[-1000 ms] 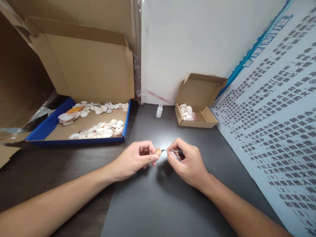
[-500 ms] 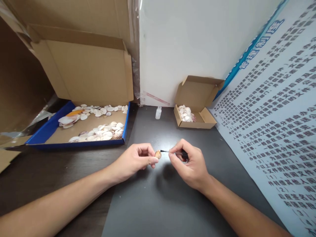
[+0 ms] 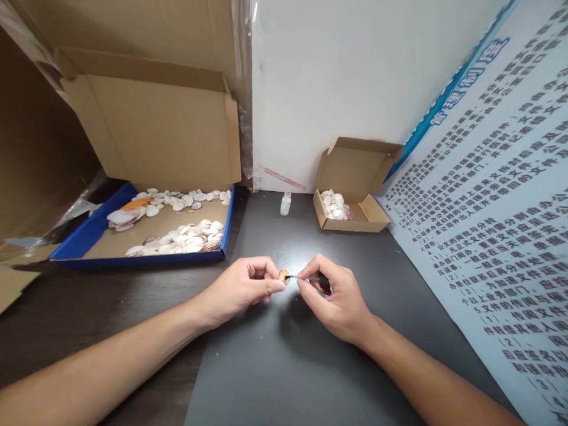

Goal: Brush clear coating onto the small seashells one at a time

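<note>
Between thumb and fingers, my left hand [image 3: 248,283] pinches a small yellowish-brown seashell [image 3: 284,276] above the dark grey mat. Facing it, my right hand [image 3: 333,296] is closed around a thin brush [image 3: 294,277] with a black handle and dark bristles. The bristle tip meets the shell's face, which is turned toward the brush. A small clear glass bottle with whitish contents [image 3: 285,205] stands upright on the mat beyond both hands.
At left, a blue-sided cardboard box [image 3: 146,258] stands open with many pale shells [image 3: 189,238]. A smaller open cardboard box [image 3: 355,225] at the back right holds white shells [image 3: 333,205]. A printed sheet [image 3: 501,195] borders the right; a white panel [image 3: 355,71] stands behind.
My right hand has moved a little left, bringing the brush tip onto the shell. The shell has turned slightly in my left hand, showing more of its face.
</note>
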`<state>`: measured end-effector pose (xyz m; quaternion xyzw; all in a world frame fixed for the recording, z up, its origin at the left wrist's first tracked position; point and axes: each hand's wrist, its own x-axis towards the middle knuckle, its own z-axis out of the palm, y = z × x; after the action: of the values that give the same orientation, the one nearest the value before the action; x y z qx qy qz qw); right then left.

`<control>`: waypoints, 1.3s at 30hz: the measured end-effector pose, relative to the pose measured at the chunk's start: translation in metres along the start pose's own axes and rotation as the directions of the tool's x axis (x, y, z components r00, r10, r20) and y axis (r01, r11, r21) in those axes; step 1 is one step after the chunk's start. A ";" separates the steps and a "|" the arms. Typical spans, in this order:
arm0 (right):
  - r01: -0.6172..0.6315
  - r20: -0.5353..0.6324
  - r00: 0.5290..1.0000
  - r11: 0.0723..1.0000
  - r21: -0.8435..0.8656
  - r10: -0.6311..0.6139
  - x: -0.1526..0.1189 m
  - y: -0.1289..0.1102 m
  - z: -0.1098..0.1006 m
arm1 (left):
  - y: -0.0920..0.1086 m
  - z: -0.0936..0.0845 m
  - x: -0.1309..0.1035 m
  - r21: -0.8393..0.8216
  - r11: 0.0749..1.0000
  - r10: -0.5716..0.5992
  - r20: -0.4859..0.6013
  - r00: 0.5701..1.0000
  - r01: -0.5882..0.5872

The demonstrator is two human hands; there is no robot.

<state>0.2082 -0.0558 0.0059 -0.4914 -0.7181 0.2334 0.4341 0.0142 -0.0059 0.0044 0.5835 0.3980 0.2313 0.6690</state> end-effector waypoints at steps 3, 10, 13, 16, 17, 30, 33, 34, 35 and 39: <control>-0.036 -0.061 0.998 0.998 -0.045 0.033 0.002 0.000 0.000 | 0.000 0.001 -0.001 -0.010 1.000 -0.007 -0.007 1.000 0.007; 0.048 0.004 0.999 0.999 0.003 -0.048 -0.001 -0.001 0.000 | -0.002 -0.001 0.000 -0.012 1.000 -0.012 -0.045 0.999 0.011; 0.044 0.022 0.999 0.999 -0.009 -0.044 -0.001 -0.001 0.001 | -0.003 -0.001 0.001 -0.035 0.999 -0.018 -0.038 0.999 0.017; 0.051 0.028 0.998 0.999 -0.009 -0.051 0.000 -0.002 0.002 | -0.004 -0.001 0.000 -0.042 0.999 0.023 -0.004 1.000 -0.023; 0.057 0.031 0.998 0.998 -0.006 -0.057 0.000 -0.002 0.002 | -0.005 -0.001 0.000 -0.050 0.998 0.048 0.009 0.999 -0.048; 0.076 0.032 0.997 0.997 0.000 -0.076 -0.002 -0.001 0.003 | -0.009 0.000 -0.002 -0.321 0.942 0.138 0.093 0.986 -0.101; 0.051 0.007 0.999 0.997 -0.058 -0.050 -0.001 0.000 0.002 | -0.007 0.001 -0.001 -0.317 0.942 0.138 0.070 0.988 -0.109; 0.040 -0.007 0.999 0.996 -0.081 -0.041 0.000 0.000 0.001 | -0.007 0.001 -0.001 -0.310 0.944 0.139 0.064 0.988 -0.112; 0.030 -0.024 0.999 0.994 -0.100 -0.033 0.001 0.000 0.001 | -0.008 0.001 -0.001 -0.301 0.947 0.138 0.058 0.989 -0.115; 0.052 -0.075 0.995 0.991 -0.126 -0.061 0.002 0.000 0.000 | -0.010 0.001 0.001 -0.263 0.959 0.119 0.026 0.993 -0.108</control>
<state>0.2078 -0.0538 0.0070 -0.5056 -0.7272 0.1565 0.4370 0.0137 -0.0075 -0.0055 0.5169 0.3160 0.3074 0.7338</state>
